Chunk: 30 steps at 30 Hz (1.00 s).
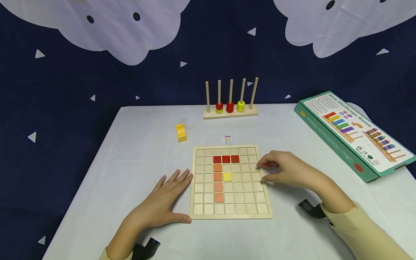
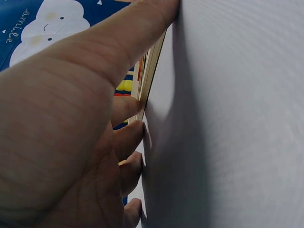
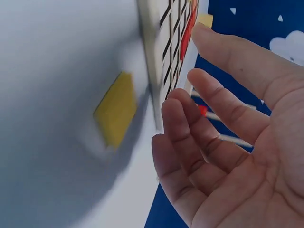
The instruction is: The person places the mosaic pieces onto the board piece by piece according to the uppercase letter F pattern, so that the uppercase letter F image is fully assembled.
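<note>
A wooden grid board [image 1: 200, 218] lies on the table with coloured square tiles in its cells. Three red tiles [image 1: 226, 159] form a row, a column of orange-to-salmon tiles [image 1: 219, 186] runs down from its left end, and one yellow tile [image 1: 228, 176] sits apart. My left hand [image 1: 164, 204] is spread on the table, its fingertips and thumb at the board's left edge. At the right edge hovers my right hand [image 1: 287, 168], fingers loosely bent, nothing between them. The right wrist view shows a loose yellow tile [image 3: 116, 111] on the table beside the board; my hand hides it in the head view.
Behind the board lies a small pattern card [image 1: 228, 139]. A yellow block [image 1: 181, 133] stands at the back left. A peg rack [image 1: 211, 115] with red and yellow rings is at the far edge. The green game box [image 1: 338, 148] occupies the right side.
</note>
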### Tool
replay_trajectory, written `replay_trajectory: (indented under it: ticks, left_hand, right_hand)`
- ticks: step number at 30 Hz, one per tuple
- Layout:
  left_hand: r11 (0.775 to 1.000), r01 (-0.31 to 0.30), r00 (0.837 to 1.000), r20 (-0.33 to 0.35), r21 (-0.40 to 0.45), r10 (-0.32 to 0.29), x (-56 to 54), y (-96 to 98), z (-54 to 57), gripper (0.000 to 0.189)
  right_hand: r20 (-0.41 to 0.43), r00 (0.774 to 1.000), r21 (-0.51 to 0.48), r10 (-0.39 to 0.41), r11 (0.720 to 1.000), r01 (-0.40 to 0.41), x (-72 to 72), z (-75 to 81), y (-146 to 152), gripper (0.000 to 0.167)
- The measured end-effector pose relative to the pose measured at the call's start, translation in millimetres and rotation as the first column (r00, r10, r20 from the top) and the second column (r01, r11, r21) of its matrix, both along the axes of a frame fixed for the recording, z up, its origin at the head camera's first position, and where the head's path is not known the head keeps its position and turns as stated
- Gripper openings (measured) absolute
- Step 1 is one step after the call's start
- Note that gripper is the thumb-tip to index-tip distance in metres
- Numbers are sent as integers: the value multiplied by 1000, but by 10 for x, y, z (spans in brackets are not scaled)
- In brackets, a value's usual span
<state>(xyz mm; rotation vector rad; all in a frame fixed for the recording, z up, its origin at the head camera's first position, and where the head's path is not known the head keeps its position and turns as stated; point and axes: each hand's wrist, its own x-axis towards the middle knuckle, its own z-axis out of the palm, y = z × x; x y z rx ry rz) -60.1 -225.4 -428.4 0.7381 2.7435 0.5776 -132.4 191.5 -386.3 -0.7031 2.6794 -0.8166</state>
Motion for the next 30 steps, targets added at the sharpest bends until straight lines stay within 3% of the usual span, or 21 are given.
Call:
replay_trajectory:
  ticks: [9,30]
  left_hand:
    - [1000,0,1000,-2,0,0,-4,-2,5,122]
    - [1000,13,1000,-11,0,-13,-10,2,-16,122]
  right_hand:
    - [-54,997,15,-50,999,50,75,-72,268,42]
    - [-3,993,41,-115,993,115,186,-186,460,42]
